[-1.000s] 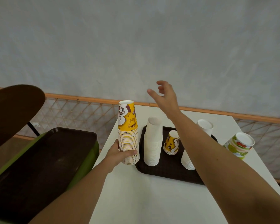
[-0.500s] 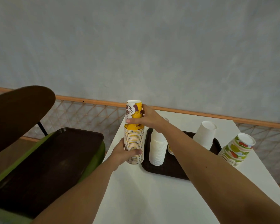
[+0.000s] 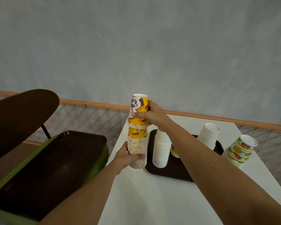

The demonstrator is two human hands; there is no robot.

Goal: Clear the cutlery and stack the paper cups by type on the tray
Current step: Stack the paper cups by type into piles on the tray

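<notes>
The yellow printed cup stack [image 3: 137, 140] stands on the table [image 3: 152, 200], just left of the tray [image 3: 169, 173]. The left hand [image 3: 128, 157] clasps its lower part with curled fingers [image 3: 139, 156]; the right hand [image 3: 152, 114] grasps the top cups. Press straight down and brace the base, so the cups nest without tilting.

The tall cup stack [image 3: 137, 142] is yellow with brown and white coffee drawings. The nearer cup pile [image 3: 161, 150] and the farther cup pile [image 3: 208, 135] are plain white. The tray [image 3: 169, 172] is dark brown, the desk [image 3: 152, 200] white. The fruit-print cups [image 3: 238, 151] show red and green on white.
</notes>
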